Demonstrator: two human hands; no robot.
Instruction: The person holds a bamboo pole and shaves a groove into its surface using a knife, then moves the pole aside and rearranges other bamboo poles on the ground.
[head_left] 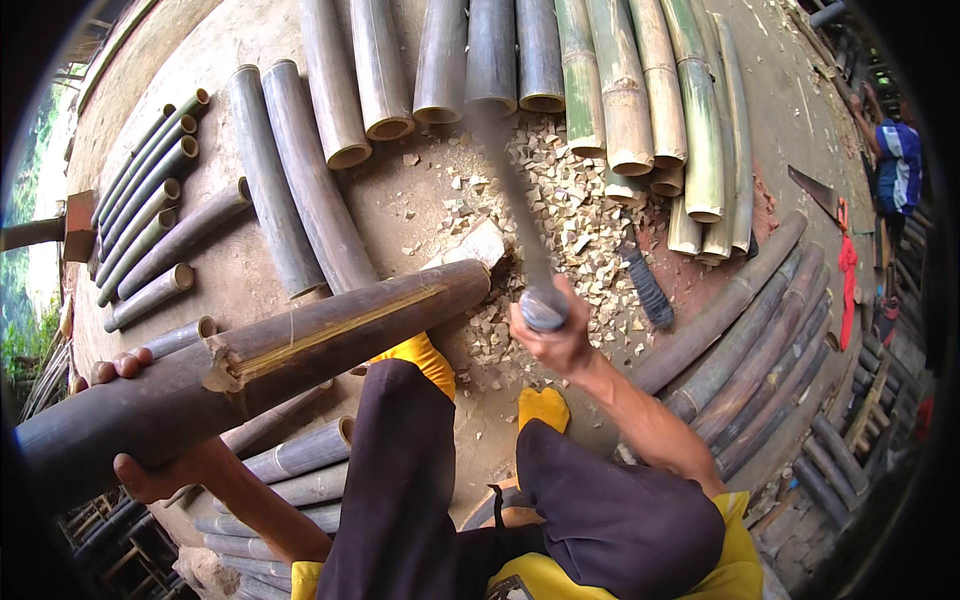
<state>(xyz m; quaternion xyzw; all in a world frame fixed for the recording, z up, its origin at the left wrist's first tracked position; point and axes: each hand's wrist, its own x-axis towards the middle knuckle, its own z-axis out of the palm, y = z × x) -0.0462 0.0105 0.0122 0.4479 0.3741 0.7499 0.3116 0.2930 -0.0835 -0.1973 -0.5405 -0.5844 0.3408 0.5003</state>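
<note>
A thick dark bamboo pole [330, 345] slants from the left edge toward the middle, a long pale strip cut along its upper side. My left hand [175, 470] is closed round its near end, fingers over the far side and thumb below. The pole's far end lies at a pale wooden block [478, 245]. My right hand [565, 340] is shut on the handle of a machete [545, 305], just right of that end. Its blade points away from me and is smeared by motion. Pale bamboo chips [590, 240] litter the ground around the block.
Dark bamboo lengths [440, 60] and green ones [615, 80] lie beyond the chips. More poles lie left and right [740, 310]. A tool with a dark wrapped handle [648, 285] rests among the chips. A saw [815, 190] is at right, near another person [897, 165].
</note>
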